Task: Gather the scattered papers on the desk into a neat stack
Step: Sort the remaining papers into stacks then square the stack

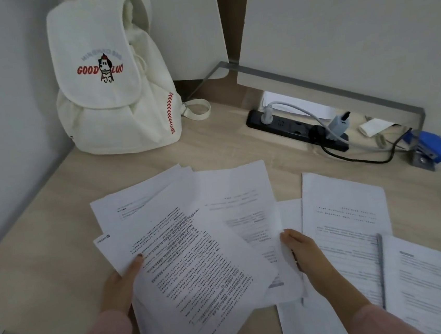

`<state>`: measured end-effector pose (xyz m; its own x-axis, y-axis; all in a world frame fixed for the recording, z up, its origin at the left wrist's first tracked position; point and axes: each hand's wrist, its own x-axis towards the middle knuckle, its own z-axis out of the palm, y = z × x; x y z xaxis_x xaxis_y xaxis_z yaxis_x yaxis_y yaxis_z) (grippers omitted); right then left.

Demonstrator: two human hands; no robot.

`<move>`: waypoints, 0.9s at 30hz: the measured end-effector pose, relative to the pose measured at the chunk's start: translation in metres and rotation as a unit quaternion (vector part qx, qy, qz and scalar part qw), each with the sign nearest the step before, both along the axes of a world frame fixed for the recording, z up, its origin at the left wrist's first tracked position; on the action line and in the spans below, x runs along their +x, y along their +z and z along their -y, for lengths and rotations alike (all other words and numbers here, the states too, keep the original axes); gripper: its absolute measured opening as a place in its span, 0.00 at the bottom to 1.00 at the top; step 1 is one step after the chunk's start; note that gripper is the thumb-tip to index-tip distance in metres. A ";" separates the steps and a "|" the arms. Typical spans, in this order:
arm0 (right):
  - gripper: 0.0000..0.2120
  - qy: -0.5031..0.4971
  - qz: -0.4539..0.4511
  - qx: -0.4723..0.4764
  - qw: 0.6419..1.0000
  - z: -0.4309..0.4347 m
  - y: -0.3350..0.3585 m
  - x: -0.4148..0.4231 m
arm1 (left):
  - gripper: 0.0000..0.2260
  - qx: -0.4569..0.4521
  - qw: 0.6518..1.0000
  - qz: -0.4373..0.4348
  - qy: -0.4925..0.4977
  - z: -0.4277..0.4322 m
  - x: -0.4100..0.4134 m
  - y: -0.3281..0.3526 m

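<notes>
**Progress: gathering is partly done.** A fanned bundle of white printed paper sheets (195, 251) fills the centre and lower centre of the frame, over the pale wood-grain counter (34, 268). Its edges are not yet squared.

**Left hand** (120, 289), lower left: the thumb presses on the top sheet and the fingers are hidden beneath. The grip is closed on the bundle's left edge.

**Right hand** (307, 255), lower centre-right: the back of the hand faces up and the fingertips curl at the bundle's right edge. The grip appears closed on that edge, though the thumb is out of sight.

**Still to collect, by judgement:**
- a loose white printed sheet (345, 202) lying flat at right;
- a further white printed page (438, 280) at lower right;
- a blank-looking white sheet (298, 322) beside the right forearm.

A grey pen (381, 258) lies on the loose sheet, just beside the lower-right page, and would need lifting off.

**Upper left:** a cream canvas backpack (114, 96).
**Upper right:** a black power strip (289, 129).
</notes>
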<state>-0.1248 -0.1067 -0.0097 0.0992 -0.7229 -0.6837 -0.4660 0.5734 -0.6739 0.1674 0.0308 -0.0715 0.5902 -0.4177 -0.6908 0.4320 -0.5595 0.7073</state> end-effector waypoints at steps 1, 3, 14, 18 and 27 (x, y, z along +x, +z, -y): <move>0.13 0.033 -0.002 0.011 0.999 -0.003 0.000 0.005 | 0.18 -0.001 1.000 0.000 0.006 0.000 0.000 0.000; 0.13 0.087 -0.003 0.023 0.996 -0.007 0.003 0.019 | 0.19 -0.001 1.000 -0.002 0.009 0.000 -0.001 0.000; 0.24 0.421 -0.192 -0.102 0.881 0.023 0.022 0.047 | 0.20 -0.034 0.998 -0.036 0.050 0.003 0.000 0.013; 0.24 0.503 -0.331 -0.179 0.778 0.050 0.054 0.053 | 0.24 -0.051 0.988 -0.142 0.039 0.005 0.000 0.014; 0.22 0.587 -0.384 -0.447 0.555 0.047 0.056 0.132 | 0.24 -0.056 0.985 -0.156 0.049 0.008 0.003 0.017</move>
